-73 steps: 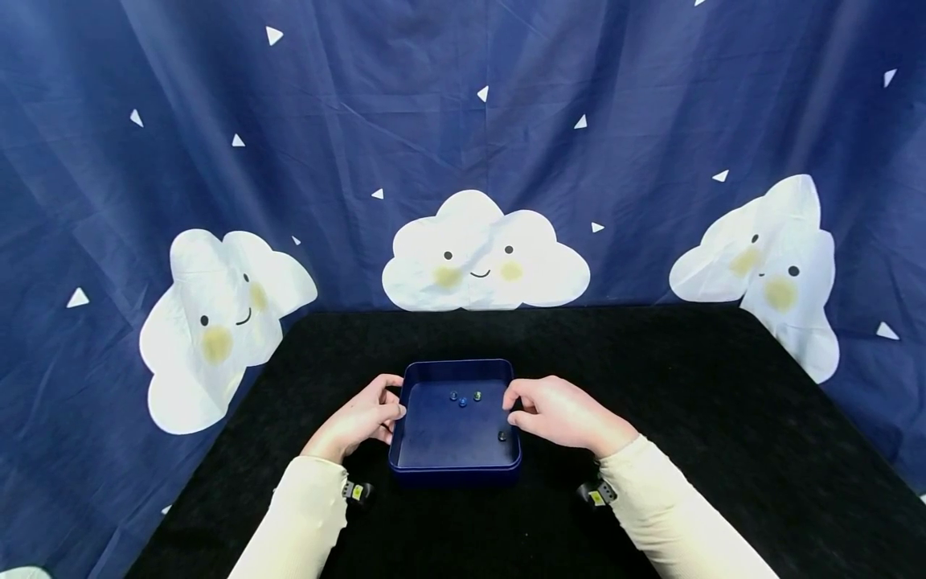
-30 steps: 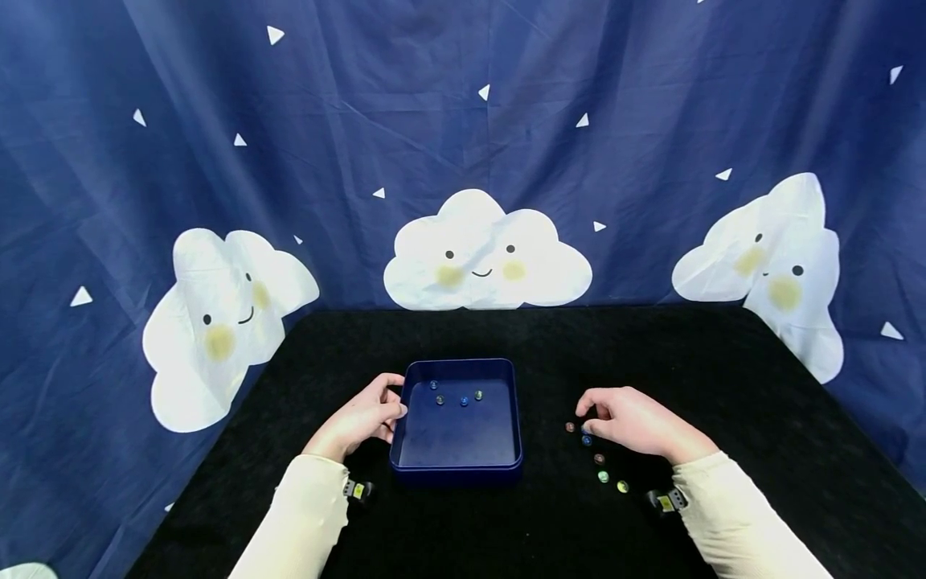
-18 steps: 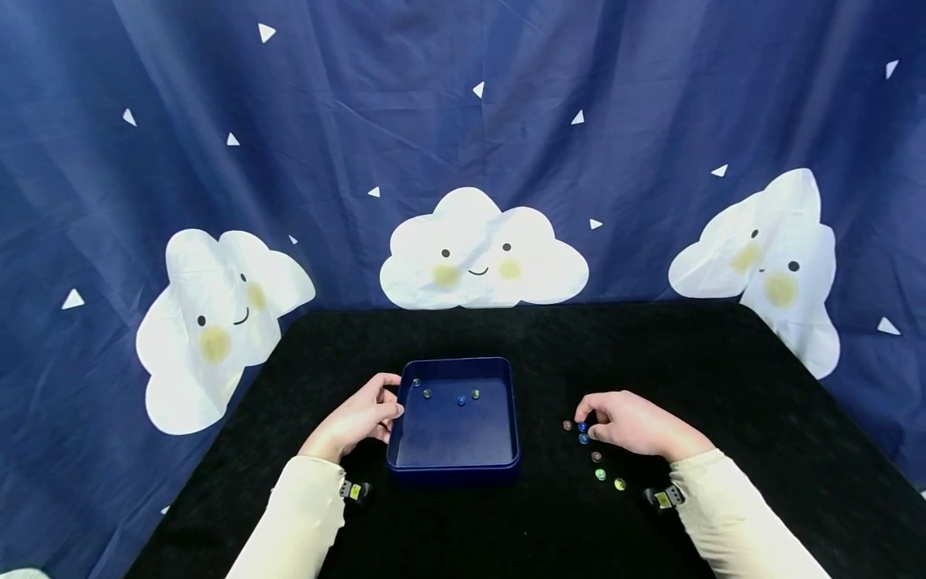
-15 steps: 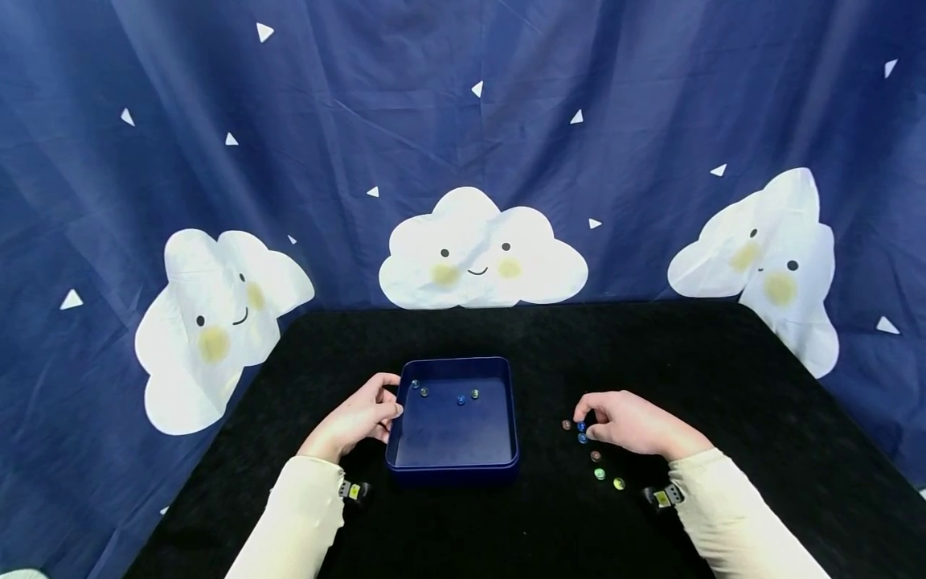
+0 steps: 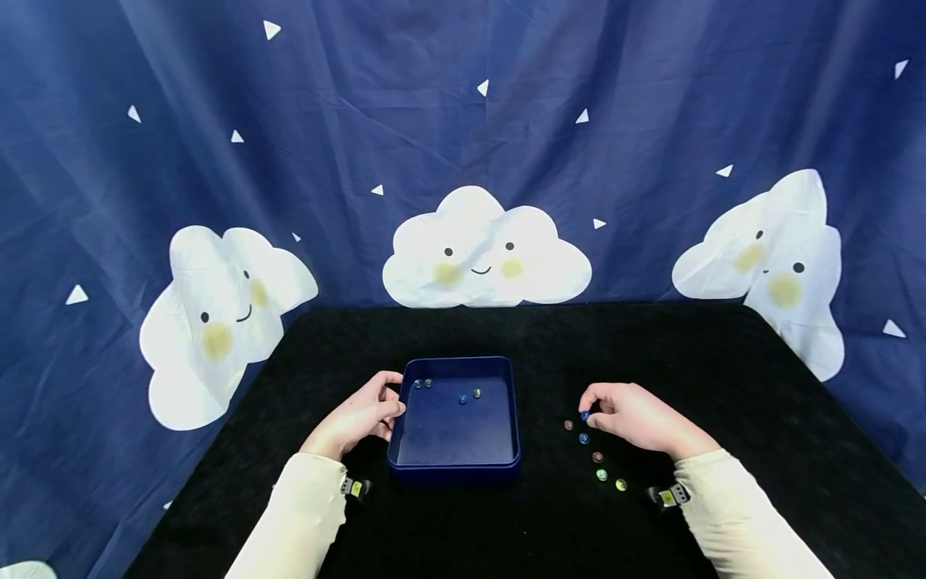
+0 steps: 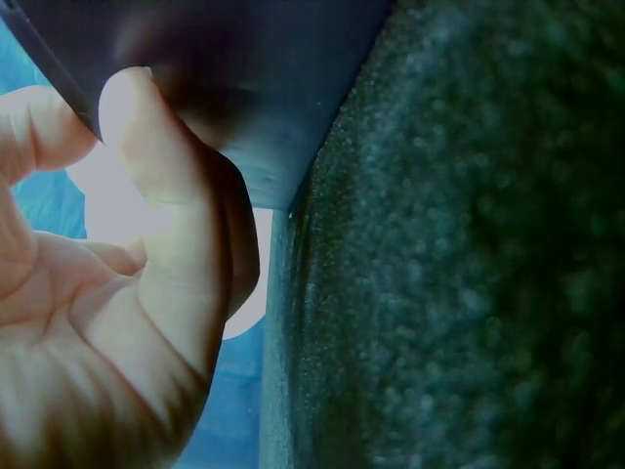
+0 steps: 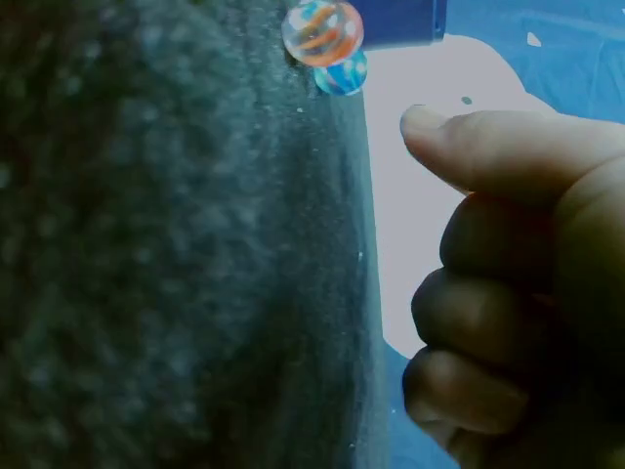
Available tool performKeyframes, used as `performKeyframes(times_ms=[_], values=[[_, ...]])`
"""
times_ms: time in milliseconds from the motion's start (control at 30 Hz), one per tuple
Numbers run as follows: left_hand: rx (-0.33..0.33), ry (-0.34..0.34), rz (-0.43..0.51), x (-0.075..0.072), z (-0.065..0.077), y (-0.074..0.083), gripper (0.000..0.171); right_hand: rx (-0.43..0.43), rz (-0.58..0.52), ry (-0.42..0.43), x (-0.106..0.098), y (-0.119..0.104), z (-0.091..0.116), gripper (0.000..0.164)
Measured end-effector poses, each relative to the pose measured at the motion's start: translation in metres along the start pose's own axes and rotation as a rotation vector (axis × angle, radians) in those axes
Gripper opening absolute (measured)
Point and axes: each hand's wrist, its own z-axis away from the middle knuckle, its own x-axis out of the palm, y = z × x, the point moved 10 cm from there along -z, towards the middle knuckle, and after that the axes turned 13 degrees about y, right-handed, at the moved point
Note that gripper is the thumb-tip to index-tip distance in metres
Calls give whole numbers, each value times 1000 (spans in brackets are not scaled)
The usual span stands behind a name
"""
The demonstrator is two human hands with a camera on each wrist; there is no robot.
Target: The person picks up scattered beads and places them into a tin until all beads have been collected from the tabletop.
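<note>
A shallow dark-blue metal box (image 5: pixel 456 438) lies on the black cloth. At its left side my left hand (image 5: pixel 362 414) holds the wall, thumb pressed to the outside, as the left wrist view also shows the box (image 6: pixel 283 117). Inside, near the back, rest two clear marbles, a blue marble (image 5: pixel 463 399) and a yellowish marble (image 5: pixel 477 393). To the right, my right hand (image 5: pixel 637 418) pinches a blue marble (image 5: pixel 585 416) between thumb and forefinger, just above the cloth. In the right wrist view the thumb (image 7: pixel 488 147) hides that marble.
Near the right hand lie loose marbles: a reddish one (image 5: pixel 568 425), a blue one (image 5: pixel 583 438), another reddish one (image 5: pixel 597 457), a green one (image 5: pixel 602 475) and a yellow one (image 5: pixel 621 485). A blue curtain (image 5: pixel 535 145) with white clouds hangs behind the table.
My right hand has gone from above the box to the loose marbles and lifted a blue one slightly. Marbles in the box have rolled to the back left. The left hand stays put.
</note>
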Motion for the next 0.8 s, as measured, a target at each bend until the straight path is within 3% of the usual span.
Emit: performKeyframes(times_ms=[300,567,800], values=[[-7,1,-10,0,0,1,57,20,-33,77,-4,-6,-7,13],[-10,-2,-3,0,1,0,56,8,-137,47,7,-30,-22,11],[-12,3,2,0,1,2,56,-46,-152,49,13,-55,-34,10]])
